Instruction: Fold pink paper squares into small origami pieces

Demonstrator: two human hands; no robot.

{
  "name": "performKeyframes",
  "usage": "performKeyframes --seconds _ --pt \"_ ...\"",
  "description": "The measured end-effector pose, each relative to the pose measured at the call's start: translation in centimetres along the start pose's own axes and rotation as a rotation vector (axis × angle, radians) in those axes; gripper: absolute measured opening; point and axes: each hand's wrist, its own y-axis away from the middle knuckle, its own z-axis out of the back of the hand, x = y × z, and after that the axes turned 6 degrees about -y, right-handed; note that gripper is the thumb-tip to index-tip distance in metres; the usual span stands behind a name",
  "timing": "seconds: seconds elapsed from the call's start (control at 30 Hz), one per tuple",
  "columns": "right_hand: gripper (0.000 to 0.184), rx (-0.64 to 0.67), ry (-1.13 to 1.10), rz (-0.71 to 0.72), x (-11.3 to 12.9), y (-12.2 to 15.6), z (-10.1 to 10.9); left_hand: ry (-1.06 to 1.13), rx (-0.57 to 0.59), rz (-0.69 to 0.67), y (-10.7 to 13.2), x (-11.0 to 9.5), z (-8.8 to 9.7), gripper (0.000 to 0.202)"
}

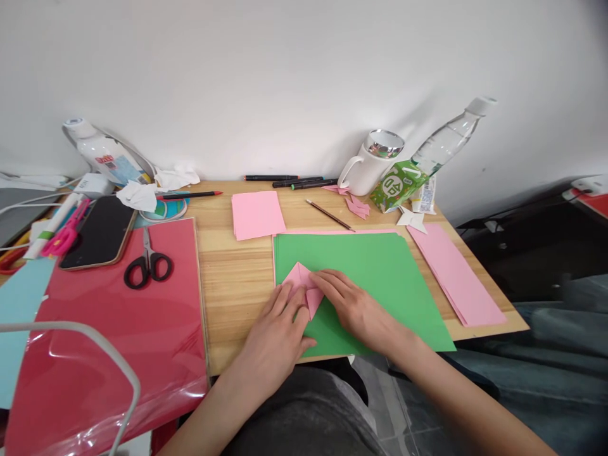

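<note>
A small piece of folded pink paper (299, 276) lies on a green sheet (380, 278), with crease lines across it and one corner pointing away from me. My left hand (280, 329) rests on its near left part, fingers slightly spread and pressing down. From the right, my right hand (356, 310) lays its stretched fingers on the paper's right corner; its thumb is hidden. Both hands cover parts of the folded paper. Beyond them sits a stack of square pink paper (258, 215).
Black-handled scissors (148, 263) lie on a red sheet pack (118, 329), beside a phone (102, 231). A pencil (330, 215), a white mug (373, 164), a green carton (396, 187) and a tilted bottle (449, 142) stand or lie toward the wall. Pink strips (456, 275) lie right.
</note>
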Motion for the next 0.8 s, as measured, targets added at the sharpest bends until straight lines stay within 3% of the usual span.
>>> performKeyframes --seconds 0.23,0.8 --pt "0.040 0.039 0.099 0.015 0.1 -0.5 0.1 0.009 0.033 0.009 0.0 0.0 -0.1 0.045" --pt "0.039 0.090 0.033 0.006 -0.7 -2.6 0.0 0.036 -0.010 0.023 0.2 0.0 -0.6 0.042"
